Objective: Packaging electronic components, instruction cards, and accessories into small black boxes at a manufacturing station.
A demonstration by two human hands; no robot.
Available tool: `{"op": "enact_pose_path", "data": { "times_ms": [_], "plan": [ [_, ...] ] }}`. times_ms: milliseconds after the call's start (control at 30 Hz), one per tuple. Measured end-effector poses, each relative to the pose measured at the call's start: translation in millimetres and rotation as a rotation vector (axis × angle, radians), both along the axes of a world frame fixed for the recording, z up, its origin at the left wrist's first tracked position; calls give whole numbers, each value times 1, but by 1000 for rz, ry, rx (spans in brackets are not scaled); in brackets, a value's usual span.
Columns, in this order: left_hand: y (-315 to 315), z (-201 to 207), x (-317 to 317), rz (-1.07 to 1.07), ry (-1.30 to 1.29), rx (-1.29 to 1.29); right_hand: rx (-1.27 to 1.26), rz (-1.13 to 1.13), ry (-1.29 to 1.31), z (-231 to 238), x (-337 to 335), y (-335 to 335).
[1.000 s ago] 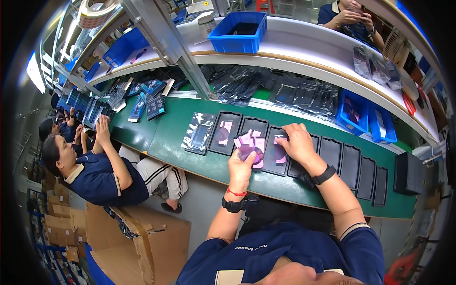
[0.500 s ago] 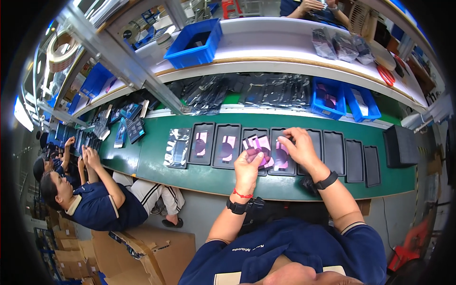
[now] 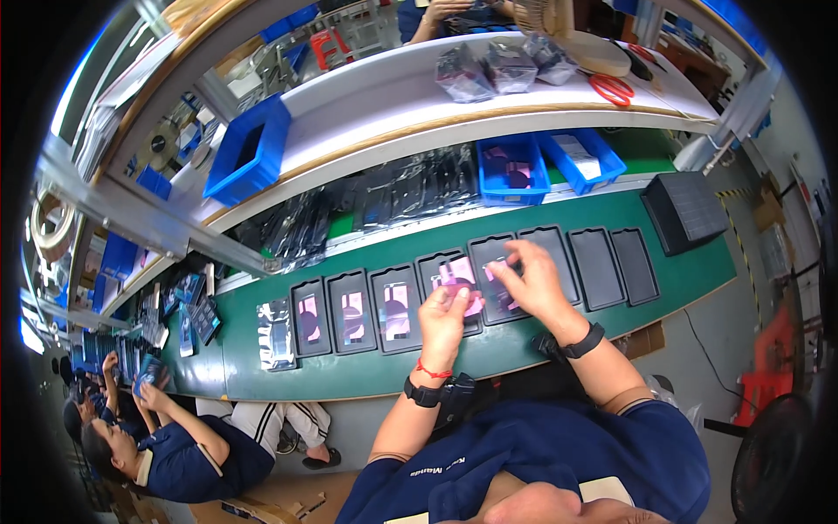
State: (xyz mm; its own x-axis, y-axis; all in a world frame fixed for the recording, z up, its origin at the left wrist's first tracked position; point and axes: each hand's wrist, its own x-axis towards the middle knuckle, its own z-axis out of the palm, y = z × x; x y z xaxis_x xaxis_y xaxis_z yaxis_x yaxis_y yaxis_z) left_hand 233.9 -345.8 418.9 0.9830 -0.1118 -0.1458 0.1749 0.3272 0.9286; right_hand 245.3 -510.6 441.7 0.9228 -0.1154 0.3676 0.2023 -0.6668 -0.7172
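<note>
My left hand (image 3: 443, 325) is closed on a small stack of pink-and-purple film pieces (image 3: 457, 284), each with dark markings. My right hand (image 3: 534, 278) reaches over a shallow black tray; thumb and forefinger stand apart, with the thumb close to a pink film piece (image 3: 499, 295) in that tray. Whether it touches the piece is hard to tell. To the left, pink film pieces lie in three black trays, one in the nearest of them (image 3: 396, 307). My left hand partly hides the tray behind it. On the right, more black trays (image 3: 598, 269) hold nothing visible.
A clear plastic-wrapped packet (image 3: 277, 336) lies left of the tray row. Blue bins (image 3: 513, 190) stand behind, one with pink pieces. A black box-shaped stack (image 3: 683, 212) stands at the right end. Red-handled scissors (image 3: 611, 88) lie on the shelf. A co-worker (image 3: 188, 432) sits at the left.
My view has swung right, so the bench appears further left. My right hand has moved one tray to the right, where a pink film piece now shows. My left hand keeps its stack.
</note>
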Motion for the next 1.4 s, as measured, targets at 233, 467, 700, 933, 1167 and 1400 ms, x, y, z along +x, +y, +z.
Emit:
{"op": "enact_pose_path", "data": {
  "times_ms": [233,467,700,933,1167,1400],
  "plan": [
    [-57,2,6,-319,-385,483,450,-94,237,-12,7,-79],
    [-88,-4,-1,-745,-895,1113,-506,-221,9,30,31,-95],
    [-90,-6,-5,-889,-824,1245,-829,27,520,53,189,-84],
    [-88,-4,-24,-699,-966,1428,-1102,199,619,48,218,-71],
    [-89,-3,-46,-617,-843,1487,-1017,159,529,31,233,-100],
    [-77,16,-35,-405,-877,1219,264,192,91,18,203,-148]
  ]
}}
